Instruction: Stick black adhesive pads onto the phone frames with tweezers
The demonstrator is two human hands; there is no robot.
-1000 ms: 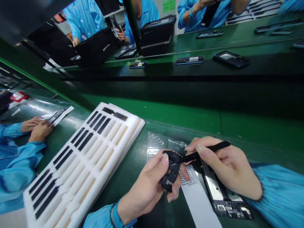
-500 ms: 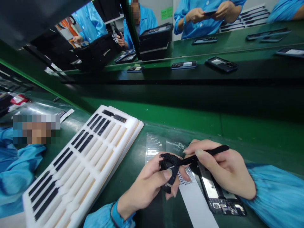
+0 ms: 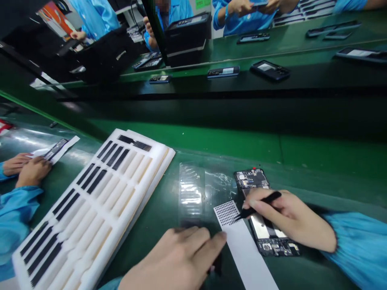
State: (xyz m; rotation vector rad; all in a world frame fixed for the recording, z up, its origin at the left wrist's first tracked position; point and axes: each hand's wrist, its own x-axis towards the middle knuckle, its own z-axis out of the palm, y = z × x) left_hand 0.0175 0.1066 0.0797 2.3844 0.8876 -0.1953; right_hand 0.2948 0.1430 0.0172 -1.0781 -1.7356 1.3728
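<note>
My right hand is closed around black tweezers. Their tips touch the dotted end of a white strip of small dark stickers. My left hand lies palm down beside the strip, its index fingertip at the strip's edge. Under its curled fingers shows a bit of a black plastic part, mostly hidden. Partly beneath my right hand lies an opened phone, its circuit boards and silvery middle exposed.
At left stands a white foam tray with black strips in some slots. A clear plastic sheet lies ahead of my left hand. Phones rest on the raised shelf. A co-worker's hands work at far left; others stand opposite.
The tweezers have left the black plastic part and moved down to the dotted strip. My left hand has turned palm down and lowered with the part. The view has shifted slightly.
</note>
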